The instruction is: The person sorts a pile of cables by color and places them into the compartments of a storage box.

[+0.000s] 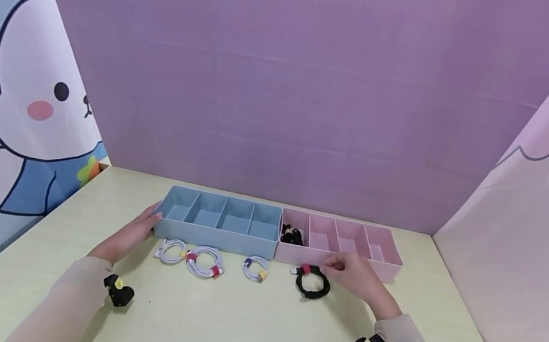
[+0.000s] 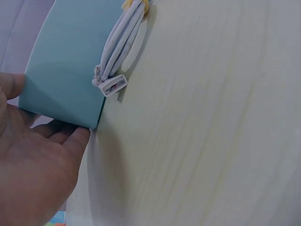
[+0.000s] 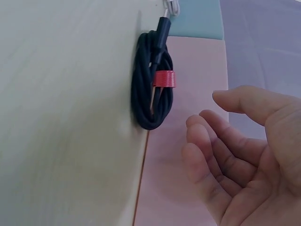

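Note:
My left hand (image 1: 132,235) rests against the left end of a blue four-compartment box (image 1: 214,238). In the left wrist view its thumb lies by the upper edge and its fingers (image 2: 77,141) touch the end wall. My right hand (image 1: 352,273) hovers in front of a pink divided box (image 1: 304,256), fingers loosely bent with nothing between them. Just left of it, a coiled black cable (image 1: 311,294) with a red tie lies on the table; the right wrist view shows a gap between the fingertips and this cable (image 3: 141,89).
Three coiled white cables lie before the blue box: one with a yellow tie (image 1: 167,259), one with red ties (image 1: 200,273), one with blue and yellow ties (image 1: 250,276). Black cables (image 1: 292,236) sit in the pink box's leftmost compartment. A purple backdrop (image 1: 285,106) stands behind.

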Available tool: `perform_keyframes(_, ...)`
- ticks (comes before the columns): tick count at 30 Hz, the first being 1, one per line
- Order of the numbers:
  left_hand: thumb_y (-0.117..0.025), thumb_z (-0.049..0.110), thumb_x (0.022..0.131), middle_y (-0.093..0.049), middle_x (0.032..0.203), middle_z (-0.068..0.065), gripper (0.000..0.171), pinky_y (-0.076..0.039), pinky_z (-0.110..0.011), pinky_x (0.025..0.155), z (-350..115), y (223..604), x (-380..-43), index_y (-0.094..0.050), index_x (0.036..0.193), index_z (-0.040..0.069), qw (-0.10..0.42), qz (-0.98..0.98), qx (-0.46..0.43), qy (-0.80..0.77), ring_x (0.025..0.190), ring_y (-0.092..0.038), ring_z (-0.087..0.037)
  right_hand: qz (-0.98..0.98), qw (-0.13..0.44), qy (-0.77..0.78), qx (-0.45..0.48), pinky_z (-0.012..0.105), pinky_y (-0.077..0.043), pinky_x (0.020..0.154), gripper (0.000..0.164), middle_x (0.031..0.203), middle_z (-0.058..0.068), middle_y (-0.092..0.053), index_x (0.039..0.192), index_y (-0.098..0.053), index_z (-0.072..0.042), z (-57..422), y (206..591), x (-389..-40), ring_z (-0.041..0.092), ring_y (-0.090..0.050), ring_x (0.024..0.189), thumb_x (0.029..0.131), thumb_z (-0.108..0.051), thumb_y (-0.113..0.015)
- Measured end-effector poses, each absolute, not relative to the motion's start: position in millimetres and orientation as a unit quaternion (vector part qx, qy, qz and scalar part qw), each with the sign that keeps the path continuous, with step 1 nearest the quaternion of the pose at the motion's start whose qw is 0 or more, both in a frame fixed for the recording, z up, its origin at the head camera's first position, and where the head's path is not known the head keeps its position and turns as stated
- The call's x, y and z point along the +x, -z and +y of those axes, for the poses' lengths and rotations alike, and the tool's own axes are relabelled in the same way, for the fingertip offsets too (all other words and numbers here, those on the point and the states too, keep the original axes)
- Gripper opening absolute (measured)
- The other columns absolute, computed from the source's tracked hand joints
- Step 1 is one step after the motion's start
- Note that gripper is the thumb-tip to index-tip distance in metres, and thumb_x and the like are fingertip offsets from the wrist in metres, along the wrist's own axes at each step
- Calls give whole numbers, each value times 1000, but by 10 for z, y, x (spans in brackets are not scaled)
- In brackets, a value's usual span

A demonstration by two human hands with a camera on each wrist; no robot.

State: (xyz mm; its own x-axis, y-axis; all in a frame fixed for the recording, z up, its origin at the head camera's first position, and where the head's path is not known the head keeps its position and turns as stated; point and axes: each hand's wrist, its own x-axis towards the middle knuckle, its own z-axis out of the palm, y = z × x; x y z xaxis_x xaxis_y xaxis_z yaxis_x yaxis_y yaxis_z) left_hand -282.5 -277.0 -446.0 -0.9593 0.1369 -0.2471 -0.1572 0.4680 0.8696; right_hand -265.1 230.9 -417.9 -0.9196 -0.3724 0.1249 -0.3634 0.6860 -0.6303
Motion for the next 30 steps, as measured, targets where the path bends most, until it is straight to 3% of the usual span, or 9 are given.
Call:
perform_keyframes(16, -19, 61, 105, 12, 167, -14, 73, -7, -65, 117, -2773, 4458, -2825, 14, 160, 27, 137, 842, 4, -523, 150, 4, -42, 920, 14, 335, -204, 27, -51, 60, 11, 82, 1, -69, 94, -76, -1, 2378, 4269, -2570, 10, -58, 67, 86, -9, -76)
perform_keyframes(23, -18, 53, 108, 12, 166, -15, 67, -7, -65, 117, -2788, 4484, -2845, 14, 160, 26, 133, 840, 6, -527, 150, 4, -43, 922, 22, 336, -193, 28, -52, 62, 8, 89, 4, -66, 88, -75, -4, 2410, 4319, -2580, 11, -59, 68, 84, -11, -78)
perform_keyframes(30, -18, 60, 105, 13, 166, -14, 71, -6, -67, 116, -2780, 4477, -2835, 14, 160, 27, 136, 844, 1, -518, 150, 5, -43, 916, 52, 357, -176, 26, -52, 56, 11, 100, 12, -62, 87, -74, -4, 2432, 4375, -2572, 10, -59, 59, 84, -13, -79)
